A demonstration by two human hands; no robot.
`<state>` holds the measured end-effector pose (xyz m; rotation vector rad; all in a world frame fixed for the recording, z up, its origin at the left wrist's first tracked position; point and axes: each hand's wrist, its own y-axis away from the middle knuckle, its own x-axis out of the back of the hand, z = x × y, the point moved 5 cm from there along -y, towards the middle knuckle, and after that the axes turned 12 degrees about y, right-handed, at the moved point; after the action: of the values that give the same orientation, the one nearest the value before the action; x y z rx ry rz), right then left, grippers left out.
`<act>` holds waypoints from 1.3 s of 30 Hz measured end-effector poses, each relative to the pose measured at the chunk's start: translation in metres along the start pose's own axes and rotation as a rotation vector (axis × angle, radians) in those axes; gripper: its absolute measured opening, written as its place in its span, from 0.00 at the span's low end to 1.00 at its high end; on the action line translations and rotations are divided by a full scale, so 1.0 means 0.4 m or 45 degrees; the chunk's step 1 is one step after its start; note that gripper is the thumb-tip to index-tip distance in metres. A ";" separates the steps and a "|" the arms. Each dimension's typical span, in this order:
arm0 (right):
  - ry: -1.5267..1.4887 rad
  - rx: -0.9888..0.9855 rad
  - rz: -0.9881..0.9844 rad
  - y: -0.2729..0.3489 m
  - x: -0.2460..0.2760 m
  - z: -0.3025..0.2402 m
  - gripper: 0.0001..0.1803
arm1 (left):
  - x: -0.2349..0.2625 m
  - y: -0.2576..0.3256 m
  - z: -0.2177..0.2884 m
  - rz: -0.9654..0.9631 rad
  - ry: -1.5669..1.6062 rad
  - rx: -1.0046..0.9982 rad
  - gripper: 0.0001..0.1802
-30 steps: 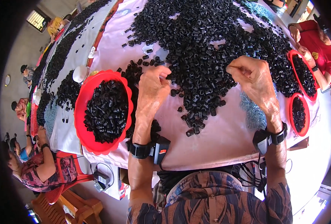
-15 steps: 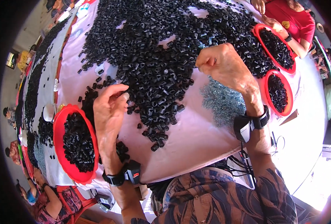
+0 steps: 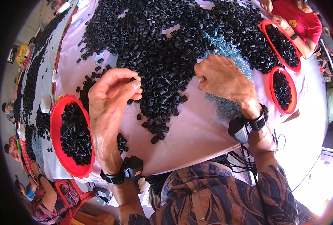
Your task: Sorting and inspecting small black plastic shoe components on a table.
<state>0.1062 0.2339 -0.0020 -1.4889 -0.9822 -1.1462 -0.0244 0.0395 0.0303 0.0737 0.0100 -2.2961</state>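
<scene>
My left hand (image 3: 110,101) hovers over the near edge of a big heap of small black plastic rings (image 3: 162,48) on a pale pink table (image 3: 196,131). Its thumb and forefinger pinch one black ring near the fingertips. My right hand (image 3: 223,78) rests on the heap's right side, fingers curled down with a small metal piece between them, above a patch of small silvery metal parts (image 3: 223,107). A red bowl (image 3: 63,157) filled with black rings sits at the table's edge just left of my left wrist. Both wrists wear black bands with devices.
Two more red bowls (image 3: 292,88) of black rings stand at the right, near a person in a red shirt (image 3: 305,22). A second long table (image 3: 35,75) with black rings runs along the left, with seated people beside it. Cables (image 3: 277,140) lie by my right forearm.
The view has swung, so the heap sits higher and closer. My left hand has lifted off the heap and turned, pinching a ring. My right hand has stayed on the heap's right side.
</scene>
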 end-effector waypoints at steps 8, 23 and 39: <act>-0.097 -0.159 -0.246 -0.036 0.018 0.010 0.06 | 0.025 -0.015 -0.058 0.032 0.141 0.077 0.09; -1.655 -0.374 -0.395 -0.058 -0.010 -0.089 0.06 | -0.053 -0.002 -0.089 -0.256 0.295 -0.139 0.17; -1.826 -0.460 -0.502 -0.051 -0.026 -0.088 0.12 | -0.081 0.005 -0.083 -0.389 0.220 -0.261 0.15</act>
<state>0.0778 0.2029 -0.0051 -2.5275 -2.1444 -0.3206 0.0004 0.0634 -0.0011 0.1745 0.3678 -2.5718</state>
